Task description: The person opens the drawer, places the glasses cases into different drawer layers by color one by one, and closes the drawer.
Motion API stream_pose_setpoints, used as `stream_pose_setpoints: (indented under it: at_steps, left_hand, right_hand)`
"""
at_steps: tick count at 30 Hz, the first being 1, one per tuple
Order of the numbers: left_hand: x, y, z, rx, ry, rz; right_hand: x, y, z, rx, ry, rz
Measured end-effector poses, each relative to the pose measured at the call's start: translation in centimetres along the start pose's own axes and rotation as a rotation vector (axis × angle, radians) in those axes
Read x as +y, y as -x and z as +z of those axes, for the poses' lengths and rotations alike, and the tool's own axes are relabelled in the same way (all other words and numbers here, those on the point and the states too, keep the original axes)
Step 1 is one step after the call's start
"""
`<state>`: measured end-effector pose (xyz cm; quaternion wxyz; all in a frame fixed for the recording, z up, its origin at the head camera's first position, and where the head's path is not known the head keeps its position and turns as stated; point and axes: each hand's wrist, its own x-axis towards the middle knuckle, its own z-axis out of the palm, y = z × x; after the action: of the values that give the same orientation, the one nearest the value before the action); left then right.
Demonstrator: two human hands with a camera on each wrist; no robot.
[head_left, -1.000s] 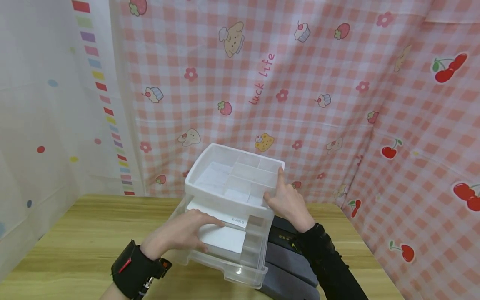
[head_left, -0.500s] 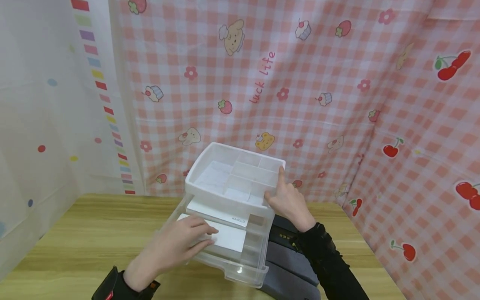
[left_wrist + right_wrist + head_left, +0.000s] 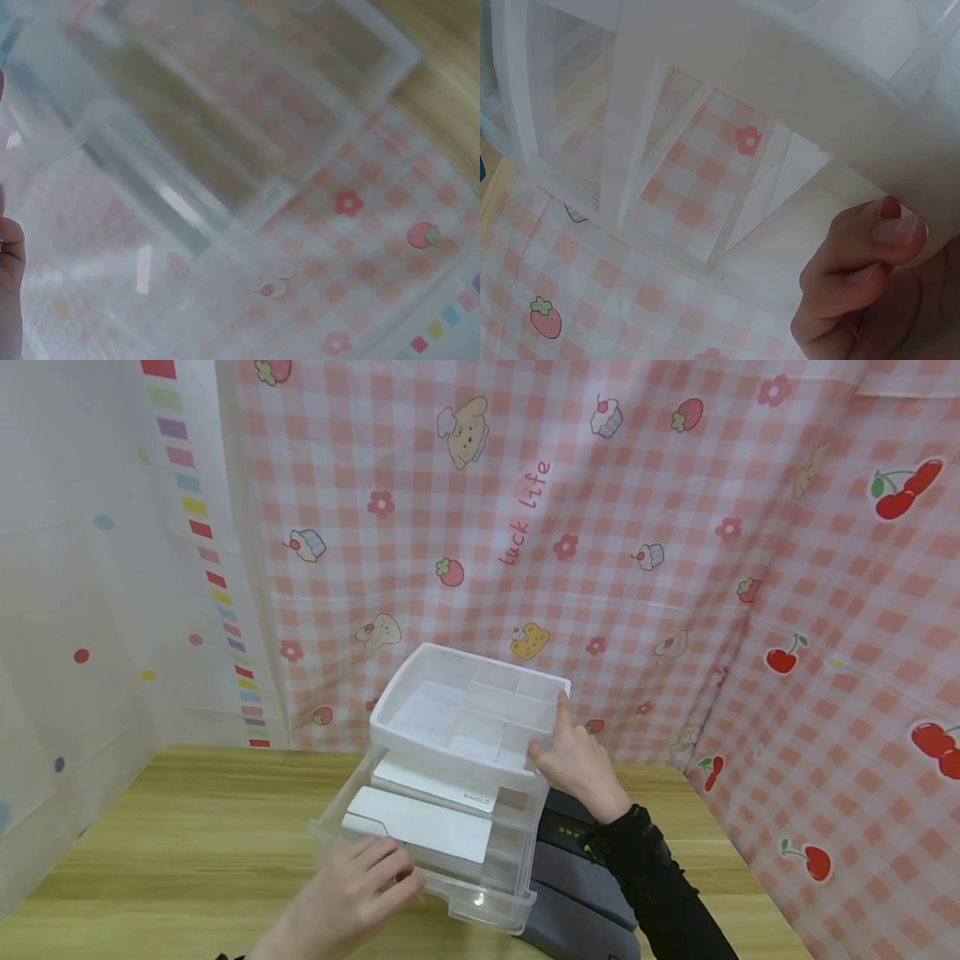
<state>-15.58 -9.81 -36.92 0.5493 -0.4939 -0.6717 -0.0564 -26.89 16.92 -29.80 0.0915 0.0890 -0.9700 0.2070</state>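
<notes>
A storage organizer with a white compartment tray (image 3: 442, 762) on top stands mid-table, its clear drawer (image 3: 491, 906) pulled out toward me. Two white boxes lie in the drawer: the rear one (image 3: 435, 782) with dark lettering, the front one (image 3: 423, 825) with a thin line at its left end. My right hand (image 3: 579, 767) grips the tray's right corner, index finger along the rim; the right wrist view shows its other fingers (image 3: 900, 231) curled under the edge. Close by the drawer's front left side is my left hand (image 3: 356, 889), fingers loosely bent, nothing visible in it.
To the organizer's right lie grey cases (image 3: 577, 889) and a black case (image 3: 562, 822) with yellow lettering, partly behind my right forearm. Wooden tabletop (image 3: 187, 843) stretches to the left. A pink checked cloth (image 3: 480, 527) hangs behind.
My left hand has come off the front white box and drawn back toward me, uncovering the box's left end. My right hand keeps its grip on the tray corner.
</notes>
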Motion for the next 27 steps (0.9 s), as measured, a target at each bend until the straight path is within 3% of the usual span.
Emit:
stream_pose_setpoints:
  at_steps: [3,9,19,27]
  left_hand:
    - [0.3,0.6,0.0,-0.062,-0.040,0.015]
    - [0.5,0.9,0.3,-0.133,-0.062,-0.035]
    - [-1.1,0.9,2.5,-0.142,-0.045,-0.200]
    - [-2.1,0.7,4.4,-0.194,-0.049,-0.252]
  right_hand:
    - [0.0,0.0,0.0,-0.002,0.005,-0.001]
    - [0.0,0.1,-0.1,-0.005,0.011,0.008]
    - [-0.1,0.1,0.0,-0.029,0.000,0.016]
    - [-0.1,0.0,-0.1,-0.022,0.007,0.014]
